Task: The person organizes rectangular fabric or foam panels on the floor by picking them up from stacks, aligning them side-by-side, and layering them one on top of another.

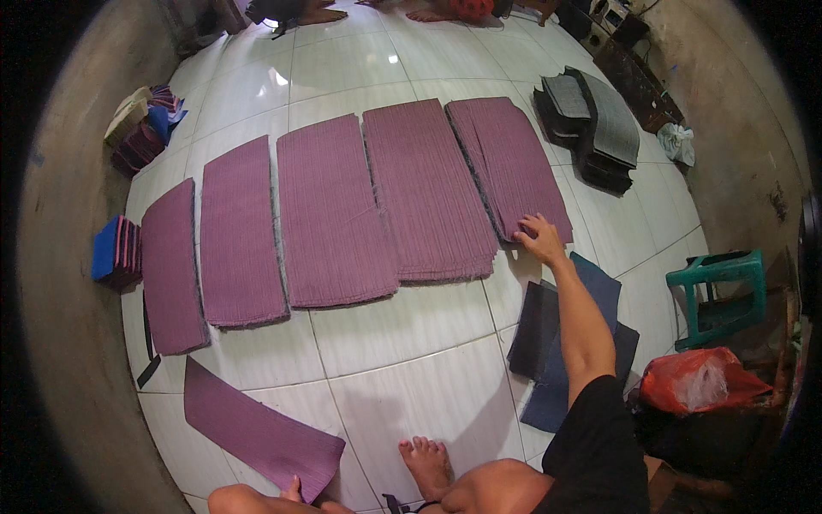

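Note:
My right hand (541, 242) reaches to the near edge of the rightmost stack of purple ribbed fabric pieces (505, 158). Its fingers are bent and apart, resting on the top piece, whose layers fan out slightly. Low in the view, part of my left hand (294, 489) shows with a finger or thumb over the near end of a single purple fabric piece (257, 417); the rest of that hand is hidden. Four more purple stacks run leftward in a row, among them a wide stack (428, 188), a middle stack (334, 214) and the leftmost stack (174, 270).
Dark blue and black fabric pieces (569, 360) lie beneath my right forearm. Grey stacks (608, 120) stand at the far right, near a green stool (723, 291) and a red plastic bag (698, 381). Blue and pink bundles (116, 248) line the left wall. Other people's feet (321, 15) show at the back.

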{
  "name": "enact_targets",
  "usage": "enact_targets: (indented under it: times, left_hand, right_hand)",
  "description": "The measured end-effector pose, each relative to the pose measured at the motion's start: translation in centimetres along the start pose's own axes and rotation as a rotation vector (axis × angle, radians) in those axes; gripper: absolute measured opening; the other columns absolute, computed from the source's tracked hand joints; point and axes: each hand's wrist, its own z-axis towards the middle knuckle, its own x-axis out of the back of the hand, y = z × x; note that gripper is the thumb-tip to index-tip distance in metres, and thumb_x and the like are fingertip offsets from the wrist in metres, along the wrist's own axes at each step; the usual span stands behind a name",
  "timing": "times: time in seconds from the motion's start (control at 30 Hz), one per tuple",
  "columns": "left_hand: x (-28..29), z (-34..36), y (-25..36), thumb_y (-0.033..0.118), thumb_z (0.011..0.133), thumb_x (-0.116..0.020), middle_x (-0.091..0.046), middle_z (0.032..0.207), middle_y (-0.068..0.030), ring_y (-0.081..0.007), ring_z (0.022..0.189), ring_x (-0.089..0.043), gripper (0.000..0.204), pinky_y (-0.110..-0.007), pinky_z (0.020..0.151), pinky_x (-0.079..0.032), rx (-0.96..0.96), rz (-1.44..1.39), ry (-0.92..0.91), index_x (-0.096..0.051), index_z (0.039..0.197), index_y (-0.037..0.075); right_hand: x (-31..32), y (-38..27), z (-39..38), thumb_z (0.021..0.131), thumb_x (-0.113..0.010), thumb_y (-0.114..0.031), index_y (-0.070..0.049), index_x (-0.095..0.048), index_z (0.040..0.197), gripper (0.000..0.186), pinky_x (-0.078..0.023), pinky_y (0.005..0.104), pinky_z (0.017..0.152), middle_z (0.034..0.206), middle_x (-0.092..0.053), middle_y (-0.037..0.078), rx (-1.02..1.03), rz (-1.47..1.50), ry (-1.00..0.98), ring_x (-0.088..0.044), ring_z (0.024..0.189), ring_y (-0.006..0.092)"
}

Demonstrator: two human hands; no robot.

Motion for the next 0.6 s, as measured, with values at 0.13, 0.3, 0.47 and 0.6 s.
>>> enact_targets:
  times: [0.13, 0.3, 0.47, 0.6]
  left_hand:
    - [0.1, 0.1, 0.3, 0.02, 0.09, -0.062, -0.065, 0.103, -0.013, -0.0243, 0.089, -0.064, 0.035, -0.037, 0.073, -0.053, 0.017, 0.023, 0.031, -0.057, 0.117, -0.002]
    - [-0.4, 0.7, 0.7, 0.02, 0.09, -0.062, -0.065, 0.103, -0.0131, -0.0243, 0.089, -0.064, 0.035, -0.037, 0.073, -0.053, 0.043, 0.045, 0.057, -0.057, 0.117, -0.002]
    - [-0.7, 1.4, 1.1, 0.02, 0.089, -0.062, -0.064, 0.103, -0.0132, -0.0243, 0.089, -0.064, 0.035, -0.037, 0.074, -0.053, 0.056, 0.05, 0.067, -0.057, 0.117, -0.002]
    - [-0.3, 1.8, 1.0, 0.02, 0.089, -0.062, -0.064, 0.103, -0.0132, -0.0243, 0.089, -0.064, 0.035, -0.037, 0.074, -0.053, 0.066, 0.049, 0.066, -0.057, 0.117, -0.002]
  right_hand:
    - [-2.0, -0.4, 0.0, 0.087, -0.058, -0.052, -0.016, -0.05, 0.138, 0.063, -0.018, 0.0589, 0.113, 0.152, -0.034, 0.013, -0.161, 0.017, 0.082, -0.026, 0.142, 0.034]
    - [-1.9, -1.6, 1.6, 0.086, -0.055, -0.058, -0.02, -0.049, 0.139, 0.066, -0.006, 0.066, 0.112, 0.154, -0.031, 0.01, -0.183, -0.038, 0.015, -0.02, 0.145, 0.0306]
    - [-1.7, -1.3, 1.6, 0.086, -0.058, -0.054, -0.023, -0.048, 0.14, 0.063, -0.005, 0.0645, 0.113, 0.155, -0.031, 0.006, -0.115, -0.052, -0.019, -0.022, 0.145, 0.0288]
    - [-2.4, -1.7, 2.0, 0.085, -0.059, -0.054, -0.023, -0.048, 0.14, 0.064, -0.006, 0.0653, 0.112, 0.155, -0.032, 0.005, -0.152, -0.068, 0.004, -0.022, 0.145, 0.0286]
